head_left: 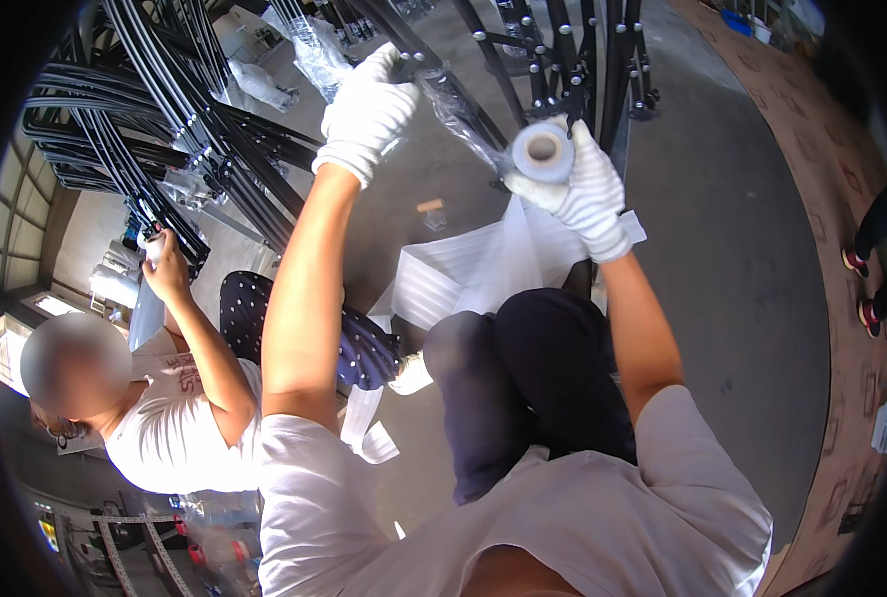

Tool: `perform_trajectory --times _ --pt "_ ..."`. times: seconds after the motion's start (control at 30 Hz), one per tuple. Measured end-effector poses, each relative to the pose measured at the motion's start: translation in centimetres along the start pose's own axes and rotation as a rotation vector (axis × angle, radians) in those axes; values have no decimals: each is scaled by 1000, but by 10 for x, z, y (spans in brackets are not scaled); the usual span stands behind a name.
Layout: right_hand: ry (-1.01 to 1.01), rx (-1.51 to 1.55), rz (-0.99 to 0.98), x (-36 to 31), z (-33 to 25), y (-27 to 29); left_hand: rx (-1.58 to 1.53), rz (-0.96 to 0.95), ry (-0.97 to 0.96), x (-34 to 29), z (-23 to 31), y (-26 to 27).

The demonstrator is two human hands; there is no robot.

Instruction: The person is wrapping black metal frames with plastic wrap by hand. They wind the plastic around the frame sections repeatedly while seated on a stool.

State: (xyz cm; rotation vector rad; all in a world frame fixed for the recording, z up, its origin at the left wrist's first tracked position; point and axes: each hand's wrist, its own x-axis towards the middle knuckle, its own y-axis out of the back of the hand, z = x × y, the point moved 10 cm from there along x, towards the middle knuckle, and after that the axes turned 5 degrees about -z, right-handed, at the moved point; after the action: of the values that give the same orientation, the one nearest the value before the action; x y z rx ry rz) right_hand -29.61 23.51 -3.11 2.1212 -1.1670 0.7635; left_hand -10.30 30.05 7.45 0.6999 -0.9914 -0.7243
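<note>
My right hand point(592, 199), in a white knitted glove, is wrapped round a roll of clear stretch film point(529, 165), its round end and core turned up toward me. My left hand point(369, 119), gloved the same way, is closed at a black metal tube point(425, 58) farther up; its fingertips are partly hidden. Clear film point(463, 121) clings along that tube and runs down toward the roll. Below my right hand, white foam sheeting point(433, 277) lies loosely folded in front of my knees.
Bundled black metal frames point(165, 95) fill the far left; more upright black tubes point(563, 50) stand beyond the roll. A co-worker point(195, 398) crouches at my left, a white roll point(154, 249) in hand. A cardboard core point(430, 206) and foam strip point(364, 423) lie on the floor.
</note>
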Motion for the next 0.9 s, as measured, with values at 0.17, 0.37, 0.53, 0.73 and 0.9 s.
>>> perform_trajectory --times 0.17,0.37,0.53,0.73,0.9 --pt "190 -196 67 -17 -37 20 -161 -208 -143 -1 5 -11" --pt "255 -216 -64 -29 -80 23 -576 -486 -151 -17 35 -34" --pt "-7 95 -61 -10 -62 28 -811 -496 -153 -15 40 -47" --pt "-192 797 -336 2 -51 -18 -895 -482 -87 -22 43 -42" --pt "77 659 -251 14 -59 -32 -1256 -534 -162 -22 43 -40"
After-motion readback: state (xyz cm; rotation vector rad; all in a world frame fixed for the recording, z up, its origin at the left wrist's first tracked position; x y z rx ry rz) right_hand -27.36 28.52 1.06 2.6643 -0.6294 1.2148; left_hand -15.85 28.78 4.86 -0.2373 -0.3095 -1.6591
